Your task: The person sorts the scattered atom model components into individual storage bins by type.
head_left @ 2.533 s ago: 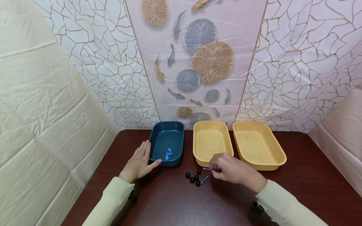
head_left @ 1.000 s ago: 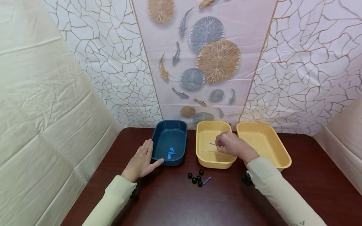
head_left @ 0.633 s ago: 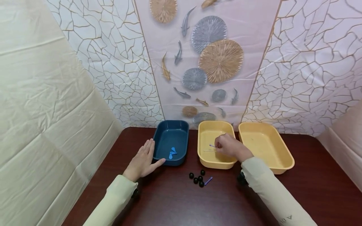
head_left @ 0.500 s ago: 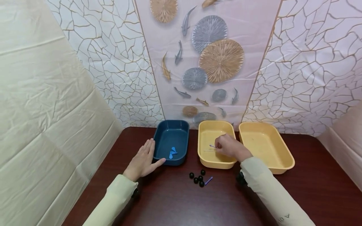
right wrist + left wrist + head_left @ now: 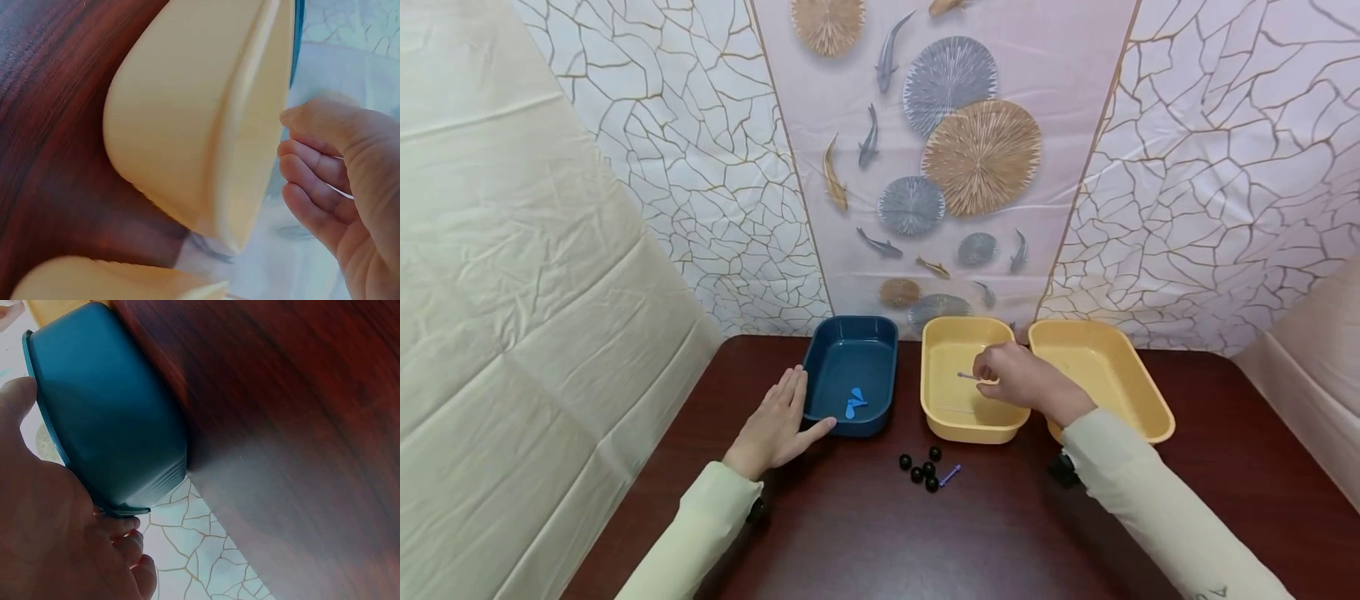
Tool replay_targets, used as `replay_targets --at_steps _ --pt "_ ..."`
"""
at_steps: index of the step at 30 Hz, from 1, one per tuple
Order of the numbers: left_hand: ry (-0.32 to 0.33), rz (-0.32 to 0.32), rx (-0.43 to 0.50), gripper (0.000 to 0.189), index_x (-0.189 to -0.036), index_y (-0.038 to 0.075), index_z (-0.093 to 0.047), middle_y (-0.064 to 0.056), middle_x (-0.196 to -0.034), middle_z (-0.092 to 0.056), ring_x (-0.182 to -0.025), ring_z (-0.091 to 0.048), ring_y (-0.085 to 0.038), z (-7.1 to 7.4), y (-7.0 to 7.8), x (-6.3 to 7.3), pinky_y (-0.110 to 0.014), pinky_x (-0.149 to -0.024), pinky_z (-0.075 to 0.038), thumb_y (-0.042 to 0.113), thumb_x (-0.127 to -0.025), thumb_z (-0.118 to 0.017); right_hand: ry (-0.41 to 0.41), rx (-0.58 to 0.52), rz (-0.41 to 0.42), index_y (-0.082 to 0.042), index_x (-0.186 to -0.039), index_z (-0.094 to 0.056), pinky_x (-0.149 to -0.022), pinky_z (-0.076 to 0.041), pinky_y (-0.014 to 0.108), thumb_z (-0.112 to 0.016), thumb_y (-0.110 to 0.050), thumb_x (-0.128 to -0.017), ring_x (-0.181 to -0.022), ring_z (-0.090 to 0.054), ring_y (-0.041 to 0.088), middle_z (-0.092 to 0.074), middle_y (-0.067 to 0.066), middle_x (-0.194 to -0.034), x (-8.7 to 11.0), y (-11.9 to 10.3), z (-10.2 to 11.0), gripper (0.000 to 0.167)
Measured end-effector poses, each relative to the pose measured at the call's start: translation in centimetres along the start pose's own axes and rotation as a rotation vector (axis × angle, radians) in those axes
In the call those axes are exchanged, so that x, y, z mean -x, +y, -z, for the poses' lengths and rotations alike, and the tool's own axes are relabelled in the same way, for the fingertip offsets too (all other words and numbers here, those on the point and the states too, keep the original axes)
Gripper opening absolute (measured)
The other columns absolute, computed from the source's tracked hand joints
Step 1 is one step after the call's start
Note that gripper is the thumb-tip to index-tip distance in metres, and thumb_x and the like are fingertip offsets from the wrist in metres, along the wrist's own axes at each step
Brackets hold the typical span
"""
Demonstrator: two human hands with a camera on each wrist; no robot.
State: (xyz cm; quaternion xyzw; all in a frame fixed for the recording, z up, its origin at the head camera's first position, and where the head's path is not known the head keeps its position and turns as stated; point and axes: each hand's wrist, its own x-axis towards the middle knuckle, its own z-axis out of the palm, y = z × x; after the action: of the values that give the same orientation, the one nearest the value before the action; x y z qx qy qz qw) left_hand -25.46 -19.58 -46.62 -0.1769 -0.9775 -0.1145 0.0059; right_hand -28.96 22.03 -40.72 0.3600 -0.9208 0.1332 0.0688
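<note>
Beside the dark blue tray point(image 5: 888, 367), my left hand point(image 5: 772, 425) lies with fingers extended along its near left corner, the thumb on the front rim. Several small blue teardrop-shaped pieces point(image 5: 854, 403) lie in that tray. My right hand point(image 5: 1021, 379) hovers over the middle yellow tray point(image 5: 973, 432), fingers loosely bent and thumb apart from them. A thin purple stick with knobbed ends point(image 5: 967, 376) shows just left of its fingertips, over the tray floor. In the right wrist view, nothing shows between the thumb point(image 5: 319, 120) and fingers; the tray wall hides the inside.
In front of the trays, several black beads point(image 5: 928, 470) sit on the dark wooden table point(image 5: 880, 542), with another purple stick point(image 5: 951, 475) beside them. A larger yellow tray point(image 5: 1123, 387) stands at the right. Patterned cloth hangs behind the table.
My right hand has carried a purple stick from the table over to the middle yellow tray, dipped, then risen slightly with its fingers loosened. The left hand has stayed at the blue tray.
</note>
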Motion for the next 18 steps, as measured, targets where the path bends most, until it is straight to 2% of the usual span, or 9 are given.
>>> replay_targets --at_steps 9,18 --pt "0.003 0.004 0.009 0.099 -0.165 -0.007 -0.019 -0.025 -0.175 -0.019 -0.164 -0.017 -0.044 0.1 0.2 0.1 -0.06 -0.131 -0.023 0.063 -0.103 -0.052 -0.049 0.021 0.049 -0.006 -0.102 -0.078 -0.077 -0.063 0.033 -0.082 -0.007 -0.089 -0.09 -0.073 0.018 -0.077 0.008 -0.101 1.7 -3.9 2.4 0.014" --pt "0.004 0.008 0.003 0.1 -0.166 -0.006 -0.018 -0.025 -0.175 -0.018 -0.164 -0.017 -0.045 0.1 0.1 0.2 -0.061 -0.131 -0.023 0.064 -0.103 -0.051 -0.037 0.004 0.17 -0.005 -0.102 -0.078 -0.079 -0.063 0.033 -0.082 -0.005 -0.087 -0.091 -0.073 0.018 -0.077 0.006 -0.098 3.7 -6.5 1.8 0.016"
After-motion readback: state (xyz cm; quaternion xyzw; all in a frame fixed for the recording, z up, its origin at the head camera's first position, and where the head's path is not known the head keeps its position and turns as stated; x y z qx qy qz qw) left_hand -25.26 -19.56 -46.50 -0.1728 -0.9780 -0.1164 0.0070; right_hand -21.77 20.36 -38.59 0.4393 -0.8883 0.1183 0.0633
